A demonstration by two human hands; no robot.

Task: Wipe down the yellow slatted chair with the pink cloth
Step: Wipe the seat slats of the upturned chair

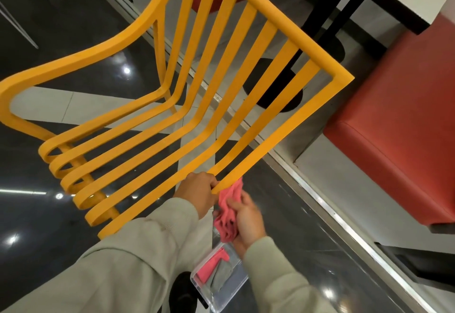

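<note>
- Left grip: fingers curled round a slat at the near end of the yellow chair.
- Right grip: closed on bunched pink cloth; cloth top touches the chair's outer rail.
- Chair over dark glossy floor, nr red bench.
- Clear box w/ pink & grey cloths, below right grip.

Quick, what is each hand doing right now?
Left hand: grips a slat of the yellow slatted chair.
Right hand: holds the crumpled pink cloth.
</note>
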